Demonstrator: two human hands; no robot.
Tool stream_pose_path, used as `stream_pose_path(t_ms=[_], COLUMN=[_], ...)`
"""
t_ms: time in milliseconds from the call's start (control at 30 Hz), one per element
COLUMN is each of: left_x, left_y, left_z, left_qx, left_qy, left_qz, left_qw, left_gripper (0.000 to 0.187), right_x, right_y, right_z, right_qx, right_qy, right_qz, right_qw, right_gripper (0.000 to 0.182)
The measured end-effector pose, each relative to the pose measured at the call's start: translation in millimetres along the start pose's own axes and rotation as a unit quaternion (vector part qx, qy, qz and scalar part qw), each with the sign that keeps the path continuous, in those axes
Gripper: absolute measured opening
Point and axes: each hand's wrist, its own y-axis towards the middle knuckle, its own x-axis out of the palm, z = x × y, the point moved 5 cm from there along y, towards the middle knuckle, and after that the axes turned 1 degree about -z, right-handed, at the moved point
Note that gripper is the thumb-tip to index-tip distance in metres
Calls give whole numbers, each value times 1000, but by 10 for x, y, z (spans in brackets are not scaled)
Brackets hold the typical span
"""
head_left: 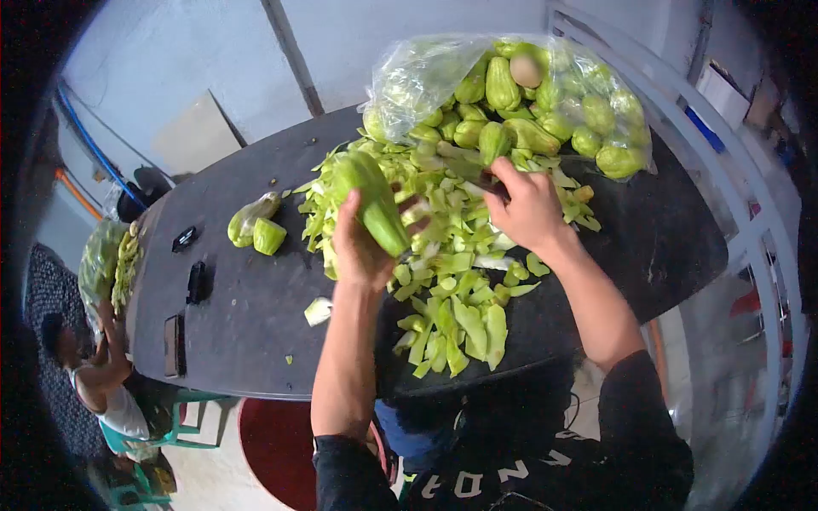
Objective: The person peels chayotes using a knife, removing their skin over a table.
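Observation:
My left hand [362, 251] is wrapped around a large pale green chayote [368, 200], tilted over the table. The fingers of my right hand [530, 206] are closed on a knife [467, 167], whose blade points left toward the chayote. The blade is blurred and its handle mostly hidden by my fingers. Beneath both hands spreads a heap of green peelings [456, 272], reaching toward the table's near edge. Just beyond my right hand sits another whole chayote [494, 143], by the mouth of a clear plastic bag [409, 81] full of chayotes.
Left of the peelings lie a cut chayote piece [269, 237] and a pale chunk [318, 311]. Small dark objects [197, 283] line the left of the black table [247, 324]. A red tub [277, 451] stands below. Another person [102, 375] sits at far left. Railings rise at right.

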Motion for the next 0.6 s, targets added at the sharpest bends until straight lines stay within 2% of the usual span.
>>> stream_pose_path(t_ms=[33,100,133,167,267,333,367,400,500,533,567,600], left_x=[-53,-83,-41,-5,-85,21,2,-96,-148,-88,68,28], left_y=[53,110,42,51,55,4,33,130,189,109,-20,-43], left_z=[-81,-114,-96,-62,-147,-134,-145,-204,-284,-176,-69,-77], left_qx=[-7,-24,29,120,155,213,213,135,19,121,215,91], left_qy=[-19,128,250,346,333,398,398,344,234,369,494,404], left_qz=[20,54,30,25,8,-100,-100,-60,-15,-16,-16,56], left_qw=[1000,990,967,930,930,886,887,927,972,921,843,909], left_gripper=[51,44,41,42,42,41,41,40,40,40,40,42], right_x=[10,-7,7,7,-67,-111,-128,-137,-105,-41,28,119], right_y=[-21,-66,-103,-123,-186,-214,-221,-230,-238,-203,-184,-92], right_z=[-76,-258,-321,-398,-628,-738,-755,-773,-734,-632,-514,-269], right_qx=[-32,-101,-135,-166,-243,-272,-272,-279,-294,-261,-225,-139], right_qy=[8,8,10,11,-11,-31,-31,-32,-40,-42,-43,-54], right_qz=[2,16,12,10,27,32,31,28,32,32,30,-16], right_qw=[999,995,991,986,969,961,961,959,954,964,973,989], right_gripper=[20,26,29,32,32,31,31,30,22,19,16,13])
